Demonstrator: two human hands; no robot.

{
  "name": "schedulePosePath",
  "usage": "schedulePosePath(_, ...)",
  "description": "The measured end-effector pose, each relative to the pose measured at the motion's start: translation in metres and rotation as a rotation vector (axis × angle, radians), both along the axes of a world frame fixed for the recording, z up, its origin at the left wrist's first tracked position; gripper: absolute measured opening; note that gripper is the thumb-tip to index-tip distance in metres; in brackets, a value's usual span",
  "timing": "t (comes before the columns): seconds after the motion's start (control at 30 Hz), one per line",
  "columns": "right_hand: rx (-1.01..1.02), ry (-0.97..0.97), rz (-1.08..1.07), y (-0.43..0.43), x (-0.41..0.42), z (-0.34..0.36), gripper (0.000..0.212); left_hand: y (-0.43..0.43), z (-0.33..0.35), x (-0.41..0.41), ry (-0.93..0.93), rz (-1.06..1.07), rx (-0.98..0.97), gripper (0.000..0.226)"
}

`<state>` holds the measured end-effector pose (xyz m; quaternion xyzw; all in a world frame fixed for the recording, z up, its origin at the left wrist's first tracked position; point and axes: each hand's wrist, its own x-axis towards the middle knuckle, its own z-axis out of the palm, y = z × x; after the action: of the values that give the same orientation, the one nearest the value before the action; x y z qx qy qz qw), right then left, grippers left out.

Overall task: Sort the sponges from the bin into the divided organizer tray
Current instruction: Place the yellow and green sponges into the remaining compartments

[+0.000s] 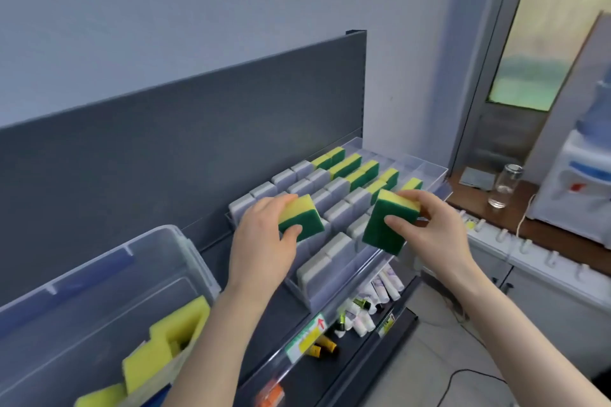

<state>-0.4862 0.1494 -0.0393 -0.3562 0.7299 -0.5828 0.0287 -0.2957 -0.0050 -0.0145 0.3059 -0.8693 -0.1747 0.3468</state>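
Gripping, thumbs on green faces and fingers curled behind: left sponge (302,218) in left hand (261,241), right sponge (386,225) in right hand (429,228). Hovering over the organizer tray (426,170), right sponge's long axis tilted steeply, nearer the green-yellow rows (357,172) just beyond; bin (99,274) well apart, lower left.

Pale blue wall (165,10), dark grey shelf backboard (165,129), frosted door window (542,26), wooden counter (555,236)

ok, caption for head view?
Left hand grips one sponge, right hand a second sponge, over the tray; bin at left.
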Motion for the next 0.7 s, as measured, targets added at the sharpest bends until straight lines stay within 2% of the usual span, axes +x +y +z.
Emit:
schedulePosePath(0.27, 0.023, 0.016, 0.012, 0.050, -0.090, 0.001, 0.037, 0.042, 0.008, -0.094, -0.034, -0.025, -0.058, 0.044)
schedulePosePath(0.7, 0.090, -0.013, 0.066, 0.067, -0.161, -0.022, 0.036, 0.053, -0.009, -0.159, -0.114, -0.032, -0.053, 0.043)
